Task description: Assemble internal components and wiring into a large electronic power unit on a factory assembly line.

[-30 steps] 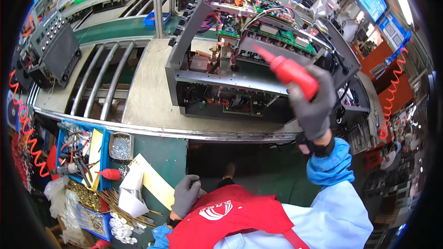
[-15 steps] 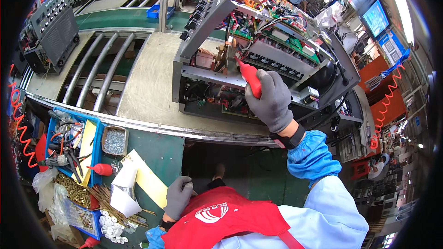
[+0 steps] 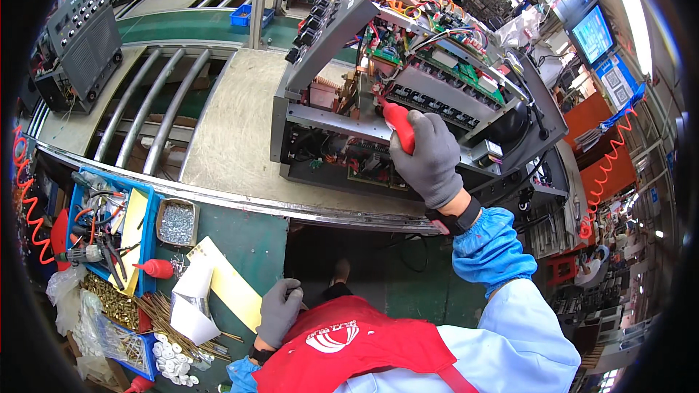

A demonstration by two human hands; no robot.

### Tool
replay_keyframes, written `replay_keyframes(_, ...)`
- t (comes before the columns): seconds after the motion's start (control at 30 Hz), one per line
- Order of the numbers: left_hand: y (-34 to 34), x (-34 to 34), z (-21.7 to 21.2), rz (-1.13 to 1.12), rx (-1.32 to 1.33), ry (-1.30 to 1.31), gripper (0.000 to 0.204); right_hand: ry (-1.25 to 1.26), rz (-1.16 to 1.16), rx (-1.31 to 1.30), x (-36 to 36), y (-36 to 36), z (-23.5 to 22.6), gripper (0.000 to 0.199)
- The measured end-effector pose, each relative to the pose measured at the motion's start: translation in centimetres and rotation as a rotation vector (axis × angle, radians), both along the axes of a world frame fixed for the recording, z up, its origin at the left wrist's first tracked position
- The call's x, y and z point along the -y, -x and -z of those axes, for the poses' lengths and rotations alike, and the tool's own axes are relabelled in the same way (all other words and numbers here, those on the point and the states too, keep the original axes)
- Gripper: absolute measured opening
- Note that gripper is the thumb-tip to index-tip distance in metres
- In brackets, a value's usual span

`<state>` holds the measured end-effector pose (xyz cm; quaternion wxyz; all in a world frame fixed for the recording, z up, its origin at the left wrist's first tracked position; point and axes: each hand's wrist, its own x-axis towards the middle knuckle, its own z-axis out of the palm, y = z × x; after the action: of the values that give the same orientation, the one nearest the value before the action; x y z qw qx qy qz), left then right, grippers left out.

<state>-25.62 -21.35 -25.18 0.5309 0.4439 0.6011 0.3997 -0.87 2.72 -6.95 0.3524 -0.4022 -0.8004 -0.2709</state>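
My right hand [image 3: 431, 160], in a grey glove, grips a red-handled screwdriver [image 3: 397, 123]. Its tip points up and left into an open black metal machine chassis [image 3: 342, 153] full of circuit boards and wires, near a copper part. The chassis lies on a beige board [image 3: 233, 131] on the conveyor. My left hand [image 3: 280, 311], also gloved, is curled low near my red apron, next to a folded white paper and a yellow strip [image 3: 231, 285]. I see nothing held in it.
A blue tray [image 3: 102, 229] of tools and a small box of screws [image 3: 177, 222] sit at the left. Brass parts and white washers [image 3: 171, 355] lie below them. A black machine [image 3: 84, 40] stands far left. Metal rollers [image 3: 145, 116] run beside the board.
My right hand has come down from a raised position and brought the screwdriver into the chassis interior. My left hand has stayed low near the apron.
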Motion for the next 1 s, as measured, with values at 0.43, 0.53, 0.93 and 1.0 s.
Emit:
replay_keyframes(0.43, 0.4, -0.4, -2.1, 0.024, 0.018, 0.128, 0.028, -0.027, 0.039, 0.052, 0.8, 1.0, 0.1, 0.043)
replay_keyframes(0.53, 0.4, -0.4, -1.9, 0.029, 0.004, 0.107, 0.029, -0.046, 0.032, 0.05, 0.5, 1.0, 0.1, 0.045)
replay_keyframes(0.93, 0.3, 0.1, -2.0, -0.013, 0.026, 0.133, 0.028, 0.375, -0.087, -0.484, 7.4, 0.4, 1.5, 0.041)
replay_keyframes(1.0, 0.1, 0.1, -2.1, -0.015, 0.021, 0.134, 0.027, 0.507, -0.094, -0.538, 8.3, 0.6, 3.5, 0.04)
